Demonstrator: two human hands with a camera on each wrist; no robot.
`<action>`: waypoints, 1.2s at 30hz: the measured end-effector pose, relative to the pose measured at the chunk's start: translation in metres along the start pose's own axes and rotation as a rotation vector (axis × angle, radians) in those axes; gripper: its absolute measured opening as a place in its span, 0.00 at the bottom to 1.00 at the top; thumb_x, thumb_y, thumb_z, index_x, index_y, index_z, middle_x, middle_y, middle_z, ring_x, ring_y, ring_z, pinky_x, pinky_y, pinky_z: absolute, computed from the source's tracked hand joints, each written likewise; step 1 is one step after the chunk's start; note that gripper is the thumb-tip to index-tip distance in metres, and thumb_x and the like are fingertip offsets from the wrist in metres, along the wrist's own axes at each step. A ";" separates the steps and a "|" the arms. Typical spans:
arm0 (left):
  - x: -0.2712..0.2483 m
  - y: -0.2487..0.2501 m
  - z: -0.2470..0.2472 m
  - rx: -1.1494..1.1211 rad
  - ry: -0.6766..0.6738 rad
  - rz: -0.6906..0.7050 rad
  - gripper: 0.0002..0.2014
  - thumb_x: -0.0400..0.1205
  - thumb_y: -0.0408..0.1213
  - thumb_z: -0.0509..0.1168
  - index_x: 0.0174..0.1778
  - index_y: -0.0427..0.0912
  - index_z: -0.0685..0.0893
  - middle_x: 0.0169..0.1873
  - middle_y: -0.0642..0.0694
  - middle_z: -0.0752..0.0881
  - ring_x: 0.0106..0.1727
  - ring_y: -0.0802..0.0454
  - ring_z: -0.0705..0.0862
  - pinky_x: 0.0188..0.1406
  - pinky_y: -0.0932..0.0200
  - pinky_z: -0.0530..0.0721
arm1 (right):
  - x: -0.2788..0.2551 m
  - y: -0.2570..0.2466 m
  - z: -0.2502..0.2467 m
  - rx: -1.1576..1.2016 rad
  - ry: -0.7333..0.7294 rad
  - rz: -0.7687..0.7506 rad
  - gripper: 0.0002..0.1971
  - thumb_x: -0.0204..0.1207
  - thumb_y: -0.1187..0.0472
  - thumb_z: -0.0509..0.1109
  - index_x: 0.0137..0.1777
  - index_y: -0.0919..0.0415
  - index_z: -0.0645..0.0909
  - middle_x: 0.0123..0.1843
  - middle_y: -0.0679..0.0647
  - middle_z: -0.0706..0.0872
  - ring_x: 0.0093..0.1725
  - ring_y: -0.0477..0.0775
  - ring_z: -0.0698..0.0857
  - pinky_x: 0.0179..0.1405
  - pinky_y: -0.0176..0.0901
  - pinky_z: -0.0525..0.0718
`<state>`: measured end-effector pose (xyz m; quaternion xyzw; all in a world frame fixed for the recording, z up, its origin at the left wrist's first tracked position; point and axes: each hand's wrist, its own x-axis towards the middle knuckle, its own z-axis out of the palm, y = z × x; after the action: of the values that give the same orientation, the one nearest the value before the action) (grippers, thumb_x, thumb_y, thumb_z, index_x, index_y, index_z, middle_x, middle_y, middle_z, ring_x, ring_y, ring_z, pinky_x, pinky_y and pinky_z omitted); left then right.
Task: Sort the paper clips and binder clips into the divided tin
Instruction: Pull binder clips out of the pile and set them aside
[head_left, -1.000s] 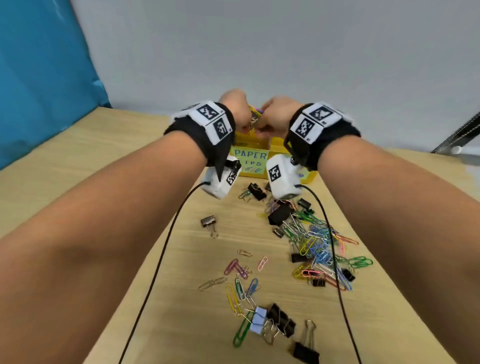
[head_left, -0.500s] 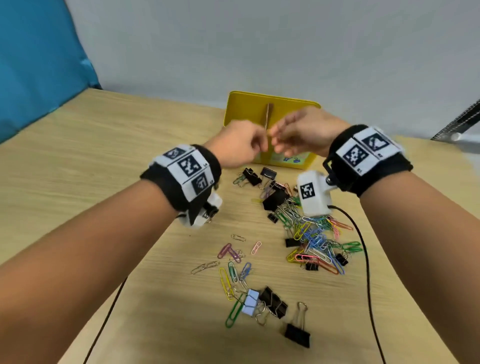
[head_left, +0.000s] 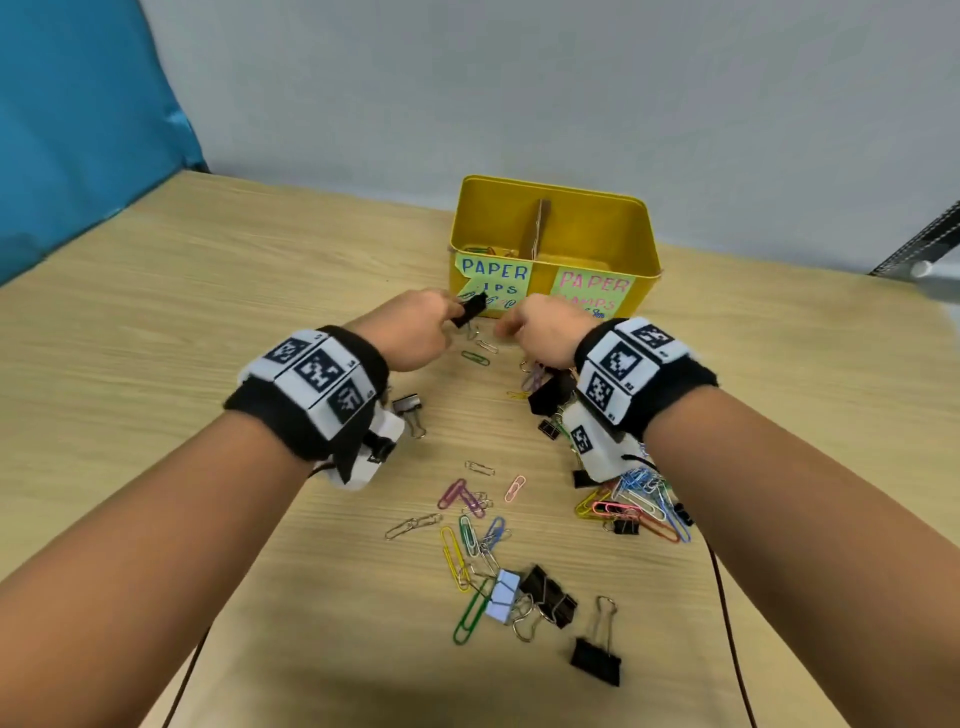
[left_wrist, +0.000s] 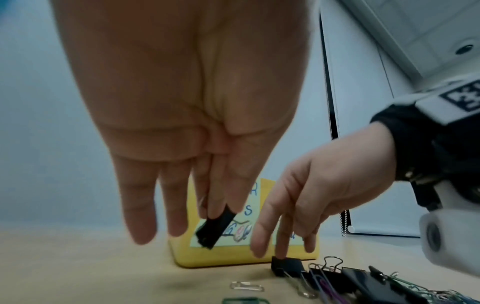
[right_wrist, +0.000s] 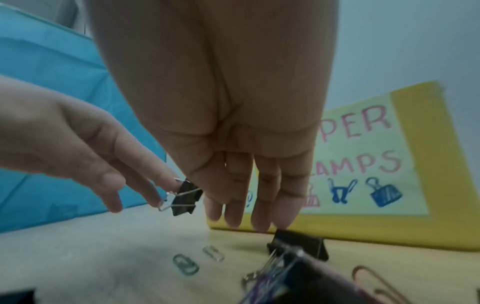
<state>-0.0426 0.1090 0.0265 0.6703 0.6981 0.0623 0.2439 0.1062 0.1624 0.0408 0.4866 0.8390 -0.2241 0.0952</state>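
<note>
The yellow divided tin (head_left: 647, 244) stands at the back, labelled "PAPER CLIPS" on the left and "PAPER CLAMPS" on the right. A few paper clips (head_left: 483, 251) lie in its left part. Just in front of it, my left hand (head_left: 457, 312) pinches a small black binder clip (head_left: 471, 308) between thumb and forefinger, lifted off the table (left_wrist: 217, 228). My right hand (head_left: 506, 330) points its straight fingers down, the fingertips (right_wrist: 259, 222) at another black binder clip (right_wrist: 301, 242) that lies on the table by the tin's front wall (right_wrist: 441, 226).
A tangled heap of coloured paper clips and black binder clips (head_left: 639, 504) lies under my right wrist. More loose clips (head_left: 483, 545) and binder clips (head_left: 595, 660) are scattered nearer me. Two paper clips (head_left: 480, 353) lie between my hands. A blue sheet (head_left: 78, 130) hangs at the left.
Both hands have come down from over the tin to the table in front of it. The left hand now holds a black binder clip; the right hand's fingers have straightened.
</note>
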 end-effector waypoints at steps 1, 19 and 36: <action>-0.005 -0.006 0.000 -0.005 -0.003 -0.050 0.23 0.83 0.32 0.56 0.76 0.40 0.70 0.77 0.44 0.70 0.76 0.45 0.70 0.77 0.51 0.68 | 0.000 -0.004 0.004 -0.046 -0.028 -0.016 0.24 0.81 0.72 0.54 0.74 0.56 0.74 0.75 0.58 0.76 0.71 0.59 0.78 0.68 0.47 0.76; -0.029 0.044 0.052 0.207 -0.393 0.222 0.34 0.84 0.41 0.56 0.83 0.45 0.44 0.84 0.45 0.45 0.85 0.44 0.47 0.83 0.43 0.52 | -0.012 0.028 0.003 -0.106 -0.091 0.108 0.24 0.79 0.73 0.53 0.72 0.59 0.76 0.74 0.57 0.77 0.72 0.59 0.76 0.72 0.46 0.73; 0.006 0.049 0.044 0.335 -0.332 0.095 0.27 0.83 0.30 0.53 0.80 0.39 0.60 0.83 0.39 0.52 0.83 0.40 0.56 0.79 0.40 0.63 | -0.028 0.074 0.002 0.277 0.162 0.152 0.23 0.77 0.76 0.55 0.67 0.60 0.80 0.71 0.57 0.80 0.72 0.58 0.77 0.71 0.44 0.72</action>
<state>0.0203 0.1090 0.0065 0.7346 0.6167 -0.1539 0.2373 0.1843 0.1715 0.0290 0.5734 0.7659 -0.2898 -0.0243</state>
